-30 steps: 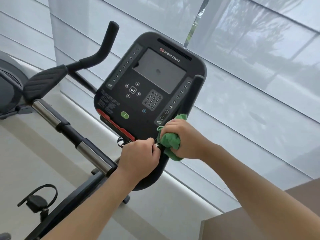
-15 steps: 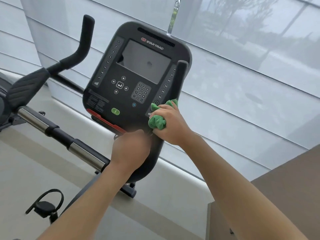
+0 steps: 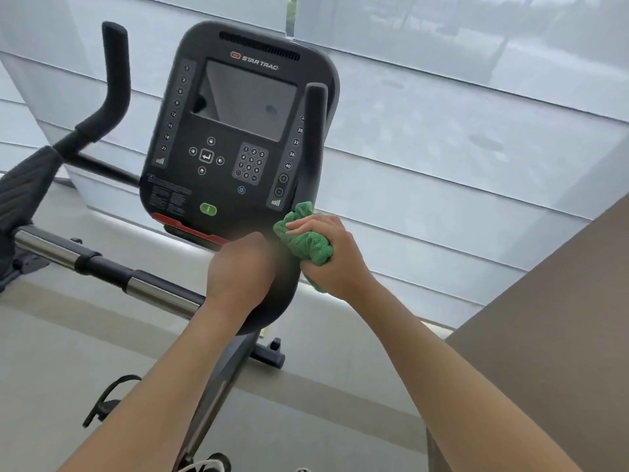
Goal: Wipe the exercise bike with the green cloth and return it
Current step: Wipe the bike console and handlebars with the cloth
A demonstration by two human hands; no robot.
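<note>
The exercise bike's black console (image 3: 238,131) fills the middle of the head view, with a dark screen and keypad. The bunched green cloth (image 3: 303,238) is gripped in my right hand (image 3: 332,253), pressed against the base of the right upright handle (image 3: 315,131) beside the console's lower right corner. My left hand (image 3: 241,267) curls round the bike's black frame just below the console, its fingers hidden from view.
The left handlebar (image 3: 112,93) rises at the upper left, with a black arm pad (image 3: 23,192) and a chrome bar (image 3: 102,264) below it. A pedal with a strap (image 3: 105,400) sits low left. A brown surface (image 3: 551,335) lies to the right. Window blinds stand behind.
My right hand with the cloth has slid along the lower part of the right handle. The view has shifted, bringing the console more upright and central. My left hand keeps its hold.
</note>
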